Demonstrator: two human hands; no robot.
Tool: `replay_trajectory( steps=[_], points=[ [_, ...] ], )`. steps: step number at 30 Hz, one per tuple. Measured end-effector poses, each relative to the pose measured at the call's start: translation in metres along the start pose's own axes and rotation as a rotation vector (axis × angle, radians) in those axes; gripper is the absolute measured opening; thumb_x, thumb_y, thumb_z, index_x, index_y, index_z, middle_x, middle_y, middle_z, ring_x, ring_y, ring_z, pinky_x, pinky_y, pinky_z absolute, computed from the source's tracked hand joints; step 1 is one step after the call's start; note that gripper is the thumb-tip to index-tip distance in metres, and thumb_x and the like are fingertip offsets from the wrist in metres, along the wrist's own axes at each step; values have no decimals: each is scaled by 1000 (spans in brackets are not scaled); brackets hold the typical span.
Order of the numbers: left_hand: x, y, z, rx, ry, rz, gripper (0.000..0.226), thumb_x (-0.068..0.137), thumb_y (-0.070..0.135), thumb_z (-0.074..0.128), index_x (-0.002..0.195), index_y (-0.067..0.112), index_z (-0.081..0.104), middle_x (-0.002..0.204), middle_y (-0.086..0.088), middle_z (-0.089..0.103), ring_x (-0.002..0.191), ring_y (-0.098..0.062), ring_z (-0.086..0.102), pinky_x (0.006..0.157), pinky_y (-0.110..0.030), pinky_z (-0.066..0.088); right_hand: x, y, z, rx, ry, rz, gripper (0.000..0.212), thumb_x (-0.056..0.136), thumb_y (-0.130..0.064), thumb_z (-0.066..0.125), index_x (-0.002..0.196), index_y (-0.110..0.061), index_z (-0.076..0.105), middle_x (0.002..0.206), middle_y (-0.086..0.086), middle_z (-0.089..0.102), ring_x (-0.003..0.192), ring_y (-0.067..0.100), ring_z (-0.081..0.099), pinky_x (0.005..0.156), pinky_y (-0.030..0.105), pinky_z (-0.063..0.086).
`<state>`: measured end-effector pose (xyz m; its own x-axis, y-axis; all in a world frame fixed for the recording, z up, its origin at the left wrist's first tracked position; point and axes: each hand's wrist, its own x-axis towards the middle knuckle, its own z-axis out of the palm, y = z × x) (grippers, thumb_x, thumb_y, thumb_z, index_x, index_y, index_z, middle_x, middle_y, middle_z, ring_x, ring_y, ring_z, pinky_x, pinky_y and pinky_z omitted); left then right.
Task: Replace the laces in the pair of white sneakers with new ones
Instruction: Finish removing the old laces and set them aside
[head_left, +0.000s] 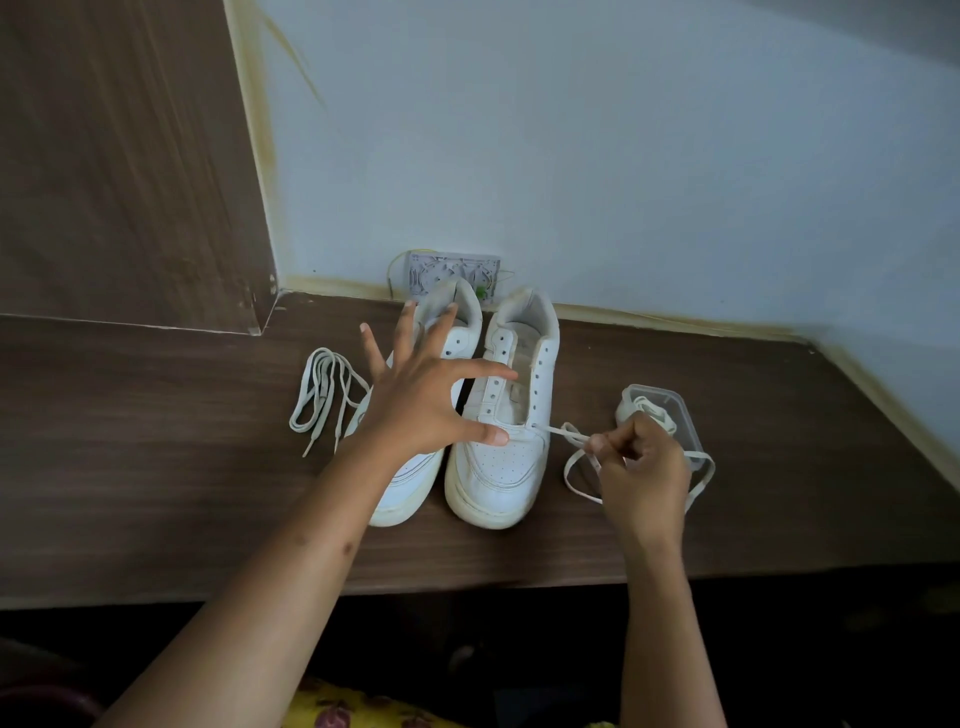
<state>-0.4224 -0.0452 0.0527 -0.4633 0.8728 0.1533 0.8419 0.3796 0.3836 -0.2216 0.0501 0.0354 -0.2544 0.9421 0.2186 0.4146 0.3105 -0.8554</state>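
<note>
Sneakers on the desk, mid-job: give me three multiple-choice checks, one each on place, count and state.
1. Where does the loose lace bundle lie?
A. left of the sneakers
B. inside the plastic box
C. on the right sneaker's toe

2. How many sneakers are on the desk?
A. one
B. two
C. three

3. What is the right hand doing?
A. resting flat on the desk
B. pinching a lace that runs through the right sneaker's lowest eyelets
C. lifting the plastic box

Answers:
1 A, it lies on the desk beside the left sneaker.
2 B, a pair stands side by side.
3 B, the lace runs from eyelet to fingers.
</note>
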Motion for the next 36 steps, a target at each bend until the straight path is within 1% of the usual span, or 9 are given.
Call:
replay_trajectory(
  steps=[4, 7, 12, 16, 20, 22, 25, 29, 36],
  points=[
    [1, -4, 0, 5, -11, -22, 66, 58, 81, 67, 120, 72, 45, 164, 7, -9, 145, -29, -29, 106, -70, -20, -5, 7, -30, -92, 256, 89, 19, 83, 3, 64, 69, -5, 55, 67, -10, 62, 70, 11, 62, 55, 15, 37],
    [1, 2, -1, 0, -8, 11, 63, 62, 73, 72, 121, 68, 49, 164, 6, -10, 145, -27, -30, 104, -68, -24, -12, 6, -39, -25, 336, 95, 20, 85, -9, 72, 71, -6, 58, 71, -4, 64, 76, 17, 65, 67, 23, 43],
    [-9, 32, 10, -140, 266, 159, 21, 75, 65, 67, 91, 53, 72, 157, 12, 31, 150, -28, 6, 112, -69, -7, -17, -8, -21, 452, 191, 49, 21, 82, -8, 77, 73, -14, 59, 79, 6, 71, 84, 17, 71, 79, 25, 54],
    [-27, 70, 34, -427, 301, 171, 52, 83, 71, 38, 83, 37, 77, 135, 17, 57, 142, -18, 31, 114, -62, 3, -23, -14, -16, 556, -58, -26, 20, 77, -6, 77, 79, -7, 58, 77, 7, 65, 78, 17, 67, 74, 25, 54],
    [-29, 85, 43, -660, 327, 132, 35, 88, 53, 57, 86, 26, 78, 122, 18, 65, 134, -11, 42, 112, -63, 11, -23, -12, -26, 547, -162, -10, 16, 76, -7, 77, 84, -2, 63, 82, 12, 69, 80, 19, 68, 73, 26, 56],
    [-24, 83, 49, -683, 344, 150, 39, 89, 55, 50, 91, 28, 78, 120, 19, 64, 132, -10, 44, 111, -63, 17, -18, -2, -40, 428, 25, 60, 13, 77, -8, 79, 84, -8, 68, 84, 10, 72, 81, 20, 70, 79, 29, 56],
    [-16, 77, 52, -772, 386, 188, 37, 88, 54, 55, 90, 26, 79, 100, 20, 66, 106, -6, 60, 99, -56, 41, -13, 26, -67, -77, 257, 227, 8, 82, -10, 76, 85, -15, 70, 79, 1, 69, 86, 23, 69, 79, 32, 50],
    [-14, 74, 50, -773, 453, 215, 28, 84, 46, 67, 88, 21, 79, 84, 15, 72, 82, -3, 66, 82, -42, 49, -17, 50, -76, -253, 41, 448, 12, 81, -16, 78, 91, -17, 72, 83, 0, 69, 89, 22, 64, 76, 29, 42],
    [-19, 73, 46, -839, 395, 112, 31, 84, 48, 68, 93, 20, 79, 90, 12, 75, 90, -3, 68, 89, -37, 51, -17, 49, -61, -296, -45, 385, 13, 82, -13, 77, 74, -18, 68, 78, 1, 68, 83, 22, 63, 69, 28, 39]
  ],
)
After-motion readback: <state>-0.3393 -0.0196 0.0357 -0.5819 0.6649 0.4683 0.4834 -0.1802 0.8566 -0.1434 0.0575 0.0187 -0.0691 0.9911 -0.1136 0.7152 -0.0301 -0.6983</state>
